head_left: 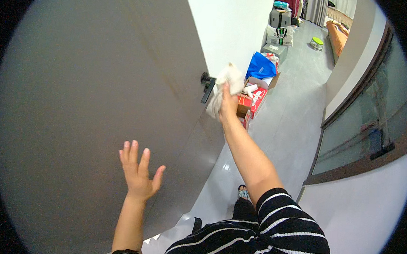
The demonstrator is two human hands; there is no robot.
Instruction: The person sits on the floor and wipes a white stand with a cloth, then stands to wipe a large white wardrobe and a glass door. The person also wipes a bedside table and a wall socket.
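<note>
hands [227, 103]: right holds cloth [232, 77] | blue bag [262, 66] at open carton [274, 80], contents unclear

1 left hand [138, 176], 1 right hand [229, 104], that's 2! 1 white cloth [232, 77], 1 grey door [89, 102], 1 black lever handle [208, 91], and look, 1 blue bag [262, 67], 2 grey storage boxes [280, 19], 1 green-topped stool [317, 41], 1 sandalled foot [243, 192]!

A glossy pale-grey floor [297, 86] ran to the upper right, where a grey curtain [316, 9] hung; a white wall [232, 25] stood top centre, a dark-framed glass panel [350, 144] right.
</note>
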